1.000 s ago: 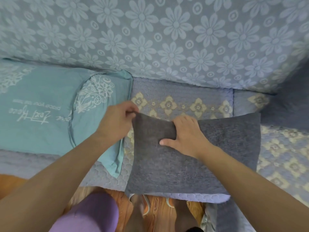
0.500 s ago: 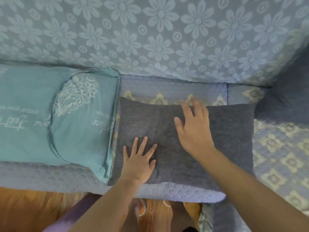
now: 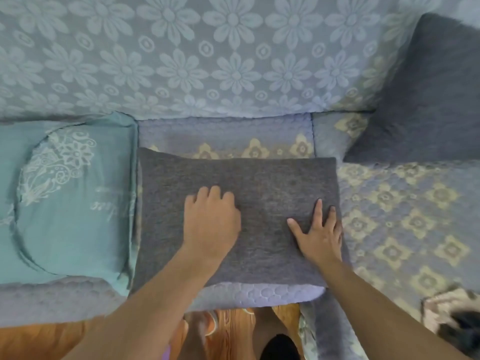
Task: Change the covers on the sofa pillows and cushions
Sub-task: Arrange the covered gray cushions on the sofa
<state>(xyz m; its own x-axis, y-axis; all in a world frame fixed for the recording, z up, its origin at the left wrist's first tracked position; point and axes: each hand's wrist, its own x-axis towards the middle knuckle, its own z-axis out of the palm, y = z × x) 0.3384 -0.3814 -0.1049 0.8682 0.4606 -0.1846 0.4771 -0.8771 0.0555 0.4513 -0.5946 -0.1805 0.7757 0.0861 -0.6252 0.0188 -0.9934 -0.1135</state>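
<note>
A dark grey pillow (image 3: 259, 178) lies flat on the sofa seat in front of me. My left hand (image 3: 211, 222) rests on its middle with the fingers bent under, knuckles up, and I see nothing held in it. Near the pillow's right edge my right hand (image 3: 319, 232) presses flat, fingers spread. A teal pillow (image 3: 72, 203) with a white flower print lies right beside the grey one on the left. A second dark grey pillow (image 3: 428, 100) leans in the sofa's back right corner.
The quilted purple seat cover (image 3: 402, 216) with yellow flowers stretches to the right. A blue floral cover (image 3: 207, 61) hangs over the backrest. A crumpled patterned cloth (image 3: 452, 315) lies at the lower right. My feet stand on the wooden floor (image 3: 233, 331) below the seat edge.
My left hand slid up to the grey pillow's middle and its fingers bent. My right hand moved down to the pillow's right edge. The view shifted, showing the corner pillow.
</note>
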